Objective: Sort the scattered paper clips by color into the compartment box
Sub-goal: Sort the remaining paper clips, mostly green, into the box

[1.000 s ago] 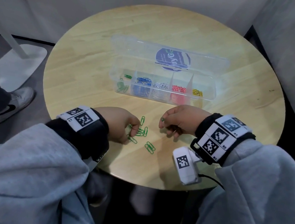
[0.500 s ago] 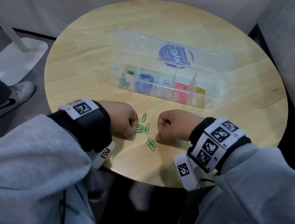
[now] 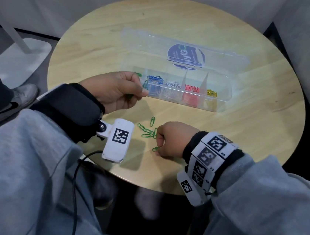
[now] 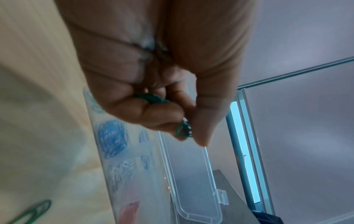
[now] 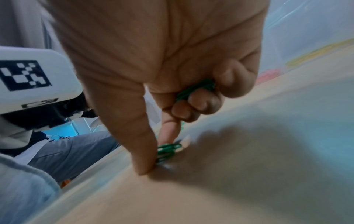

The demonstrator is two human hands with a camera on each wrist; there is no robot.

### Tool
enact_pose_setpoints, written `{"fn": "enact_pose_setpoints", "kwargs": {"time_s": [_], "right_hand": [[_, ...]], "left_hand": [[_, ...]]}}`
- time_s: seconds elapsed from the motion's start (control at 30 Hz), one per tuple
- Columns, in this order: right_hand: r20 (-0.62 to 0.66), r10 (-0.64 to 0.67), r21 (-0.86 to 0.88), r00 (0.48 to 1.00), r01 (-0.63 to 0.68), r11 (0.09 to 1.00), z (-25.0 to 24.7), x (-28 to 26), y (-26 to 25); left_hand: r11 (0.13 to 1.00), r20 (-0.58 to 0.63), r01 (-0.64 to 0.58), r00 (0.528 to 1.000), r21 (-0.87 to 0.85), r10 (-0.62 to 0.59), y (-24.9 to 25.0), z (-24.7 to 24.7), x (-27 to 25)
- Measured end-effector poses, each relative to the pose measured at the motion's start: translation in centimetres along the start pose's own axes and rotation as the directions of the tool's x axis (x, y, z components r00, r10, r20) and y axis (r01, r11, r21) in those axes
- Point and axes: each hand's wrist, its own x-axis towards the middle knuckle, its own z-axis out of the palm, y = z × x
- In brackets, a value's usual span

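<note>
Both hands pinch green clips: left grip (image 3: 114, 91) hides the box's (image 3: 219, 105) green compartment; right grip (image 3: 171, 140) covers its own.

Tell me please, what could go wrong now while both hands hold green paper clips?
1. The left hand pinches green clips beside the blue compartment; some might drop among the blue ones.
2. The right hand already holds a bundle while pinching another clip off the table; the bundle could slip out.
</note>
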Motion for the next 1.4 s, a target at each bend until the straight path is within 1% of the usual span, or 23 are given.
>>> {"fn": "enact_pose_setpoints", "kwargs": {"time_s": [0.17, 0.33, 0.43, 0.53, 0.63, 0.7, 0.73, 0.77, 0.8, 0.87, 0.9, 0.93, 1.0, 1.07, 1.1, 1.23, 1.3, 1.33, 1.37, 1.4], "right_hand": [[0.012, 0.006, 0.056, 1.000, -0.007, 0.998, -0.1, -0.2, 0.2], [0.025, 0.010, 0.031, 1.000, -0.011, 0.999, -0.1, -0.3, 0.1], [0.034, -0.010, 0.006, 0.999, 0.010, 1.000, -0.1, -0.3, 0.0], [0.028, -0.026, -0.003, 0.999, 0.026, 1.000, -0.1, -0.3, 0.1], [0.016, -0.004, 0.094, 1.000, 0.002, 0.996, -0.6, -0.3, 0.6], [-0.013, 0.023, 0.204, 1.000, -0.019, 0.979, -1.4, -0.3, 1.3], [-0.032, 0.042, 0.300, 0.999, -0.030, 0.953, -1.9, -0.3, 1.8], [-0.045, 0.059, 0.412, 0.997, -0.036, 0.910, -2.3, -0.3, 2.2], [-0.054, 0.072, 0.512, 0.996, -0.034, 0.858, -2.6, -0.3, 2.7], [-0.059, 0.090, 0.674, 0.994, -0.027, 0.738, -3.0, -0.2, 3.3], [-0.055, 0.094, 0.746, 0.994, -0.021, 0.666, -3.1, -0.2, 3.5], [-0.051, 0.094, 0.812, 0.994, -0.014, 0.584, -3.1, -0.2, 3.5], [-0.044, 0.091, 0.918, 0.995, 0.005, 0.396, -3.2, -0.2, 3.3], [-0.028, 0.082, 0.971, 0.996, 0.007, 0.238, -3.4, -0.2, 3.3], [-0.017, 0.080, 0.983, 0.997, 0.002, 0.181, -3.4, -0.2, 3.3], [0.032, 0.109, 0.999, 0.994, -0.036, 0.034, -3.2, 0.1, 3.2], [0.036, 0.143, 0.999, 0.989, -0.034, -0.014, -3.2, 0.2, 3.1], [0.029, 0.156, 1.000, 0.987, -0.027, -0.010, -3.3, 0.2, 2.9], [0.023, 0.167, 0.999, 0.986, -0.026, 0.018, -3.3, 0.2, 2.9], [0.016, 0.178, 0.996, 0.984, -0.032, 0.083, -3.3, 0.2, 2.8]], "left_hand": [[0.995, 0.023, 0.060, 0.998, -0.075, -0.058, -0.1, 0.4, -0.1], [0.979, 0.034, 0.143, 0.990, -0.142, -0.140, -0.1, 0.7, -0.3], [0.959, 0.058, 0.202, 0.979, -0.201, -0.194, -0.1, 1.0, -0.2], [0.952, 0.069, 0.217, 0.976, -0.217, -0.207, 0.1, 1.1, -0.2], [0.966, 0.041, 0.200, 0.980, -0.163, -0.196, 0.2, 1.0, -0.1], [0.982, -0.016, 0.190, 0.982, -0.012, -0.190, -0.1, 1.1, 0.1], [0.976, -0.055, 0.191, 0.981, 0.107, -0.186, -0.3, 1.1, 0.3], [0.949, -0.091, 0.193, 0.980, 0.250, -0.175, -0.6, 1.1, 0.5], [0.894, -0.111, 0.189, 0.981, 0.407, -0.157, -0.8, 1.1, 0.6], [0.717, -0.090, 0.149, 0.989, 0.681, -0.120, -1.2, 1.0, 0.6], [0.634, -0.079, 0.128, 0.991, 0.762, -0.105, -1.4, 0.9, 0.5], [0.573, -0.077, 0.117, 0.993, 0.811, -0.093, -1.5, 0.9, 0.4], [0.491, -0.082, 0.113, 0.993, 0.864, -0.085, -1.7, 1.0, 0.4], [0.438, -0.070, 0.104, 0.993, 0.893, -0.092, -2.1, 1.2, 0.5], [0.416, -0.064, 0.099, 0.993, 0.904, -0.098, -2.3, 1.4, 0.5], [0.339, -0.054, 0.091, 0.992, 0.936, -0.117, -3.1, 1.9, 0.5], [0.316, -0.041, 0.080, 0.991, 0.945, -0.127, -3.3, 2.2, 0.5], [0.304, -0.033, 0.072, 0.991, 0.950, -0.131, -3.4, 2.4, 0.5], [0.290, -0.026, 0.065, 0.991, 0.955, -0.135, -3.4, 2.5, 0.6], [0.273, -0.024, 0.062, 0.990, 0.960, -0.139, -3.4, 2.5, 0.7]]}}
